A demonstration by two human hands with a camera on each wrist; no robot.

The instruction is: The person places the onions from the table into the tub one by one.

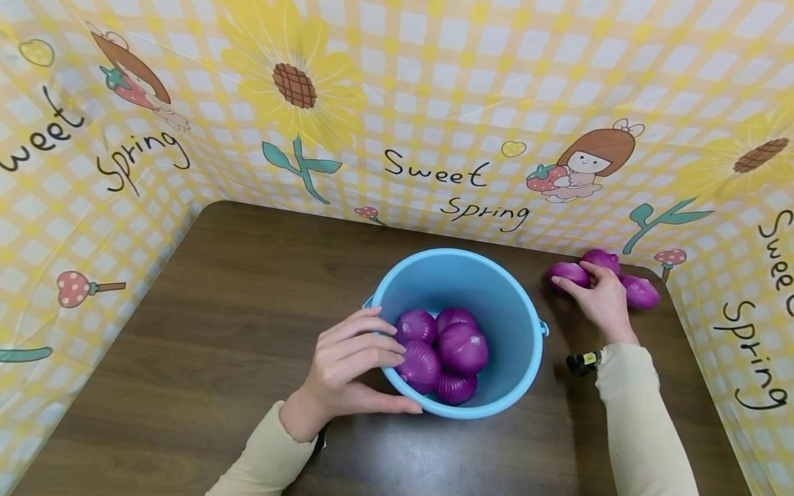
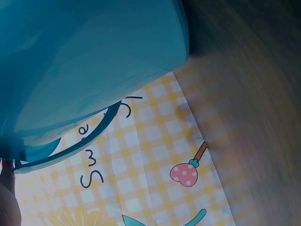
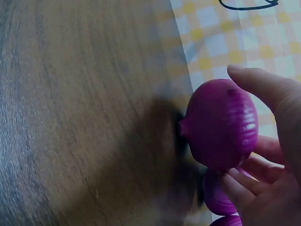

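A light blue bucket point(image 1: 505, 296) stands on the table with several purple onions point(image 1: 462, 348) in it. My left hand point(image 1: 347, 368) holds its left rim, fingers reaching over the edge and thumb along the near side. In the left wrist view the bucket's outer wall point(image 2: 108, 52) and its handle point(image 2: 80, 146) fill the upper left. At the far right corner my right hand point(image 1: 600, 303) grips a purple onion point(image 3: 221, 125) between thumb and fingers. Two more onions lie close by, a rear onion point(image 1: 603, 260) and a right-hand onion point(image 1: 641, 293).
The dark wooden table point(image 1: 217, 331) has a patterned yellow-checked cloth point(image 1: 422, 89) standing round its back and sides. That cloth comes right up to the table edge behind the loose onions. A dark wrist strap piece point(image 1: 582, 363) sits at the right cuff.
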